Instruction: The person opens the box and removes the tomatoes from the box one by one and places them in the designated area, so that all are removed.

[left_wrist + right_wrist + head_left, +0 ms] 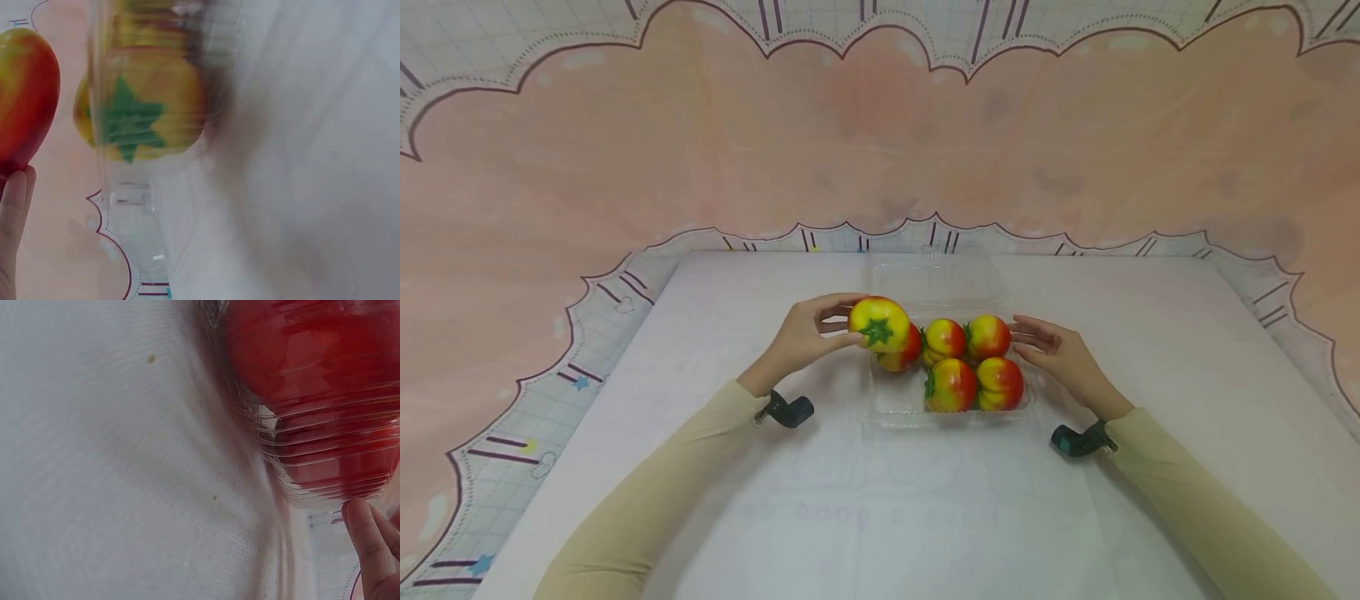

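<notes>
My left hand [808, 333] holds a red-and-yellow tomato [878, 323] between thumb and fingers, raised over the left side of a clear plastic box [895, 402]. In the left wrist view the fingertips meet the underside of that tomato [25, 103]. Several more tomatoes [951, 385] with green star-shaped tops sit inside the box; one is partly hidden beneath the held one. My right hand [1060, 354] is at the box's right side, fingers extended. In the right wrist view its fingertips [359, 515] are right at the ribbed wall [331, 450].
The transparent lid [936, 279] lies folded back behind the box. A white cloth [820, 492] with faint lettering covers the table, and a patterned peach curtain [880, 150] hangs behind it. A dark wrist camera [786, 411] shows beside each sleeve.
</notes>
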The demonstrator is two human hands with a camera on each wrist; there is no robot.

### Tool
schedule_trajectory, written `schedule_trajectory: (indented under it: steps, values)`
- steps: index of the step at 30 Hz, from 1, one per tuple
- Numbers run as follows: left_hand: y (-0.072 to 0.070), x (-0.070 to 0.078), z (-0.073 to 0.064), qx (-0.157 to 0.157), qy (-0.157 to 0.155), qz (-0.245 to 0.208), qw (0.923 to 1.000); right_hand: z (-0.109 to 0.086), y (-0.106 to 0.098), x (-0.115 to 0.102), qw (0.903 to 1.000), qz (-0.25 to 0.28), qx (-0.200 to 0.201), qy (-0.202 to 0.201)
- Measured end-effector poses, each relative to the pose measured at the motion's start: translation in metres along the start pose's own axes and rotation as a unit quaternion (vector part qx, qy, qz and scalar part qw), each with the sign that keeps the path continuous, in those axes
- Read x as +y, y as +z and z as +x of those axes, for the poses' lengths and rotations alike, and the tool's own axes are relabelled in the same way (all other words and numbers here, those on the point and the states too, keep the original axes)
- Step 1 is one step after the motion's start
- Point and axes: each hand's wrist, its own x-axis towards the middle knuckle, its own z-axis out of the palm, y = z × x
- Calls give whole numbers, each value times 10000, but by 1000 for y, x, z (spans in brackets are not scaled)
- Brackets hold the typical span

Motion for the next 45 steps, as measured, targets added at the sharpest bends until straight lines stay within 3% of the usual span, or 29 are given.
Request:
schedule_trajectory:
  steps: [14,23,38,45]
  values:
    - [-41,-5,8,721,-447,151,9963,-1,-1,2,10000,-12,-1,19]
    - [-62,-23,15,1058,-565,229,9925,-1,-1,1,10000,-28,-24,58]
    - [-72,-51,28,1048,-763,419,9907,0,-2,3,9999,-49,-40,94]
    - [-71,-62,35,985,-1061,468,9884,0,-3,2,9998,-148,-36,163]
